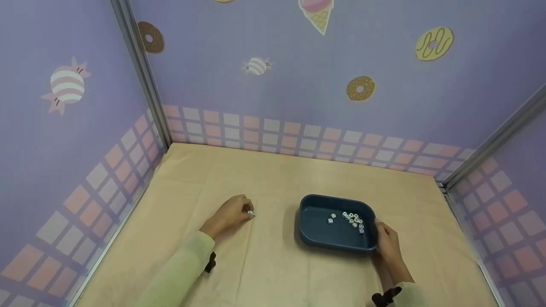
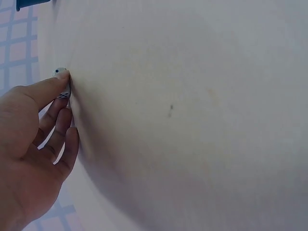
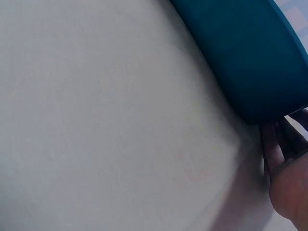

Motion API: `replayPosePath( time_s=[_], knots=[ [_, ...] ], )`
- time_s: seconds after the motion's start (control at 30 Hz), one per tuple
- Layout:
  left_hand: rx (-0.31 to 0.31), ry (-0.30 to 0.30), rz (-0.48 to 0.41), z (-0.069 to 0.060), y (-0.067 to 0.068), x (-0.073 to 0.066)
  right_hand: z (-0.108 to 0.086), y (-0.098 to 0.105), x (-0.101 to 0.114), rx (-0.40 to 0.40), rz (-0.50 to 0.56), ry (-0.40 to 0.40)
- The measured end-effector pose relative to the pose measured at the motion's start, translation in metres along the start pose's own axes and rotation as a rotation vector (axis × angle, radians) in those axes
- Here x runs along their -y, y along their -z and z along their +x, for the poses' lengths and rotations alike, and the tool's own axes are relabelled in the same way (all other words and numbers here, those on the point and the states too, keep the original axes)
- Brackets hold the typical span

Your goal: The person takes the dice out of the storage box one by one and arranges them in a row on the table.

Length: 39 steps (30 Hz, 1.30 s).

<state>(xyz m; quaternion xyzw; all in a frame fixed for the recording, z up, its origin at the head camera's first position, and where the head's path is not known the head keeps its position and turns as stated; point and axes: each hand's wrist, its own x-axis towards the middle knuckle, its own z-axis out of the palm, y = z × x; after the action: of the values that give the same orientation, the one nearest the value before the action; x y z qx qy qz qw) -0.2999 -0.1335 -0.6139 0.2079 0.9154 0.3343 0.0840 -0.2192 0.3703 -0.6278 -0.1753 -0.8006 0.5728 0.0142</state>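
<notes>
Between thumb and fingers, my left hand (image 1: 230, 215) pinches small white dice (image 1: 252, 212) just at the cloth, left of the tray. The left wrist view shows the left hand (image 2: 33, 139) with the dice (image 2: 62, 89) at its fingertips; their exact number cannot be told. A dark blue tray (image 1: 328, 245) holds several white dice (image 1: 351, 220), mostly toward its right side. My right hand (image 1: 389, 245) holds the tray's right end. In the right wrist view, the fingers of the right hand (image 3: 288, 163) are at the corner of the tray (image 3: 240, 53).
A beige cloth (image 1: 273, 273) covers the table. Purple walls (image 1: 298, 98) with printed sweets and tile patterns stand behind and at both sides, with metal posts (image 1: 143, 72) at the corners.
</notes>
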Motion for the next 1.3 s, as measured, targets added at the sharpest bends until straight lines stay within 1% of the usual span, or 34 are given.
replayPosePath(
  time_s=[0.13, 0.23, 0.3, 0.33, 0.4, 0.47, 0.57, 0.63, 0.7, 0.8, 0.9, 0.97, 1.1, 1.17, 1.3],
  knots=[
    [0.006, 0.023, -0.027, 0.000, 0.002, -0.002, 0.000, -0.001, 0.001, 0.002, 0.003, -0.008],
    [0.006, 0.045, -0.047, 0.000, 0.004, -0.005, 0.000, -0.001, 0.000, 0.018, -0.007, -0.013],
    [0.003, 0.051, -0.063, 0.000, 0.006, -0.010, 0.000, -0.001, 0.000, 0.038, -0.019, -0.008],
    [-0.001, 0.044, -0.067, 0.001, 0.006, -0.014, 0.001, 0.000, 0.000, 0.047, -0.021, -0.003],
    [-0.005, 0.009, -0.069, 0.004, 0.007, -0.024, 0.002, 0.000, 0.001, 0.068, -0.020, 0.009],
    [-0.002, -0.038, -0.056, 0.007, 0.006, -0.038, 0.003, 0.001, 0.003, 0.091, -0.014, 0.017],
    [-0.004, -0.124, -0.011, 0.013, 0.002, -0.064, 0.007, 0.003, 0.006, 0.126, -0.006, 0.011],
    [-0.009, -0.170, 0.021, 0.017, -0.002, -0.082, 0.009, 0.005, 0.008, 0.151, 0.005, -0.005],
    [-0.014, -0.207, 0.040, 0.020, -0.009, -0.100, 0.011, 0.008, 0.009, 0.174, 0.029, -0.022],
    [-0.020, -0.251, 0.056, 0.026, -0.022, -0.125, 0.013, 0.013, 0.010, 0.201, 0.072, -0.048],
    [-0.042, -0.278, 0.041, 0.031, -0.038, -0.145, 0.017, 0.020, 0.009, 0.227, 0.113, -0.066],
    [-0.070, -0.286, 0.025, 0.036, -0.049, -0.157, 0.020, 0.025, 0.009, 0.244, 0.139, -0.079],
    [-0.099, -0.281, -0.021, 0.046, -0.072, -0.173, 0.024, 0.032, 0.008, 0.271, 0.173, -0.103],
    [-0.099, -0.267, -0.028, 0.053, -0.082, -0.179, 0.026, 0.034, 0.008, 0.271, 0.182, -0.107],
    [-0.071, -0.219, 0.012, 0.065, -0.101, -0.187, 0.028, 0.038, 0.007, 0.282, 0.182, -0.090]
  ],
)
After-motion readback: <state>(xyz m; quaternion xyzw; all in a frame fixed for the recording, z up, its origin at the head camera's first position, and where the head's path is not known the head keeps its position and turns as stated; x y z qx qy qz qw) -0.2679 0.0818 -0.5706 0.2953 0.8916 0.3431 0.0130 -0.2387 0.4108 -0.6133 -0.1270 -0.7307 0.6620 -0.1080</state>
